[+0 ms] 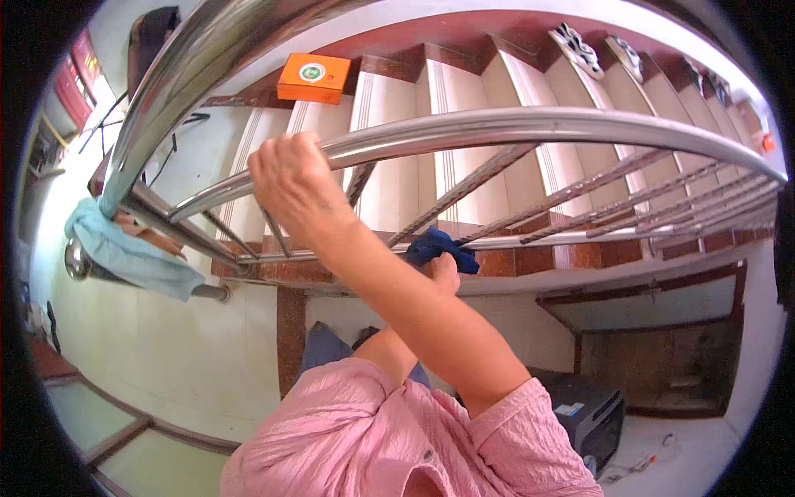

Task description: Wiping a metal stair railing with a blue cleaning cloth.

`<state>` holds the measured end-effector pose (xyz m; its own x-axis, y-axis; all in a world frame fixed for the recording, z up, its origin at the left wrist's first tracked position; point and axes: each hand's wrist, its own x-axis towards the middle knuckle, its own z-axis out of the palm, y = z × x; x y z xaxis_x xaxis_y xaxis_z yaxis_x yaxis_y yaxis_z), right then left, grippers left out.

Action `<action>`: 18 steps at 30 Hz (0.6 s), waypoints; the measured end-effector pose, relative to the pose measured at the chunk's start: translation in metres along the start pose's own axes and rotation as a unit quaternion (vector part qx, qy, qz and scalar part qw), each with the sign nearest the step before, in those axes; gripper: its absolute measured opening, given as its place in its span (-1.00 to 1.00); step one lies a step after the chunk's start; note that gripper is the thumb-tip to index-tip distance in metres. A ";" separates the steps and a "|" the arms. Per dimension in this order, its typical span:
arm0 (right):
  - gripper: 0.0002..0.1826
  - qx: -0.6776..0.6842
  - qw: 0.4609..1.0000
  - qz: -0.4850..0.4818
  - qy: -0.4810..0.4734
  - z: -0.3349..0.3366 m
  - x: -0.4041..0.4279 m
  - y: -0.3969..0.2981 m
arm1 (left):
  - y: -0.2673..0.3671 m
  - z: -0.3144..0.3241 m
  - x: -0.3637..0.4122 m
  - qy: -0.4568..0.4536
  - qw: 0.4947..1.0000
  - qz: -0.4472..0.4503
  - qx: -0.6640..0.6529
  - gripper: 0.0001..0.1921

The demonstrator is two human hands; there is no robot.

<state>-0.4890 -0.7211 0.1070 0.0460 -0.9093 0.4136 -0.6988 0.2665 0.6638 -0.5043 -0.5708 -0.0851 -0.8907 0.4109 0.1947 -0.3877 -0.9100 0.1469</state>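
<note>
My arms cross in front of my pink shirt. My right hand [292, 183], reaching over to the left, is closed around the shiny metal handrail [472, 132] of a staircase. Beneath that forearm, my left hand [444, 271] grips a dark blue cloth [435, 245]. The cloth lies against the thin lower metal rail [546, 241], near the foot of a twisted baluster [463, 194]. Part of my left wrist is hidden behind the right forearm.
Light blue cloth [130, 248] drapes over a metal rail end at left. An orange box [313, 77] sits on a stair; shoes [577, 51] stand on steps further right. A thick curved metal rail [180, 87] crosses the upper left. Below right is a black boxy appliance [590, 410].
</note>
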 end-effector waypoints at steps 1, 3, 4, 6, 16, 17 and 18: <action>-0.88 0.005 1.000 0.002 -0.007 -0.002 -0.001 0.000 | 0.000 0.000 0.002 0.002 1.000 -0.008 -0.001 -0.68; -0.87 -0.004 1.000 0.016 0.003 -0.003 -0.003 0.001 | 0.001 0.001 0.006 0.006 1.000 -0.025 0.000 -0.66; -0.87 -0.012 1.000 0.020 0.014 -0.003 -0.005 0.003 | 0.001 0.002 0.010 0.007 0.999 -0.038 0.002 -0.65; -0.87 -0.016 0.999 0.025 0.014 -0.002 -0.007 0.005 | -0.002 0.004 0.020 0.012 0.998 -0.057 0.003 -0.62; -0.78 0.602 0.762 0.163 0.177 -0.015 -0.170 0.007 | 0.047 -0.018 -0.050 0.064 0.996 -0.055 -0.008 -0.46; -0.79 0.608 0.735 0.265 0.142 -0.006 -0.215 0.008 | 0.045 -0.018 -0.049 0.070 0.996 -0.049 -0.012 -0.44; -0.85 0.549 0.704 0.437 0.109 -0.008 -0.248 0.010 | 0.044 -0.018 -0.053 0.078 0.996 -0.043 -0.018 -0.43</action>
<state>-0.5018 -0.4906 0.0156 -0.7193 -0.4485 0.5306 -0.6537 0.1782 -0.7355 -0.4785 -0.6331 -0.1069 -0.8792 0.4756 0.0295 -0.4691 -0.8748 0.1211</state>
